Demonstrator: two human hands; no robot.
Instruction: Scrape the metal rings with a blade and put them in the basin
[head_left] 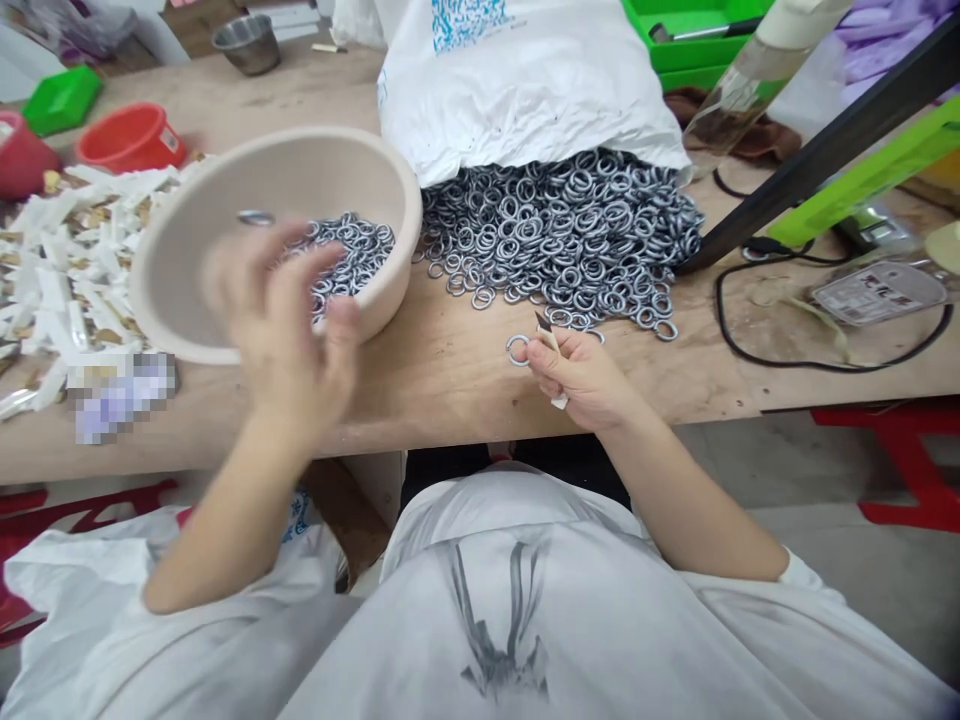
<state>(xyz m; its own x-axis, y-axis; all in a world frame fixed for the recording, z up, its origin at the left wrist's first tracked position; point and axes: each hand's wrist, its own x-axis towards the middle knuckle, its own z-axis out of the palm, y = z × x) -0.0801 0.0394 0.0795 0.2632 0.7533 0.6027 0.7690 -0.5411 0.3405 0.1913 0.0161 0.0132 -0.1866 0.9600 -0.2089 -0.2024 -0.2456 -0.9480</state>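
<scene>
My left hand (281, 310), smeared by motion, is over the near side of a beige plastic bowl (187, 230), its fingers spread. A single grey ring (256, 217) appears blurred in the air just beyond its fingertips. More grey metal rings (352, 255) lie in the bowl. My right hand (574, 370) is closed, pinching one metal ring (517, 349) at the fingertips. The same hand also grips a small knife (551, 340) with a dark pointed blade and a pale wrapped handle. Behind it, a large heap of rings (555, 230) spills from a white sack (525, 90).
White-wrapped pieces (67, 270) cover the table's left side, near a red tub (131, 137) and a green tray (62, 100). A metal bowl (247, 45) stands at the back. To the right are a slanted black bar (817, 140), a black cable (817, 368) and a clear bottle (877, 290).
</scene>
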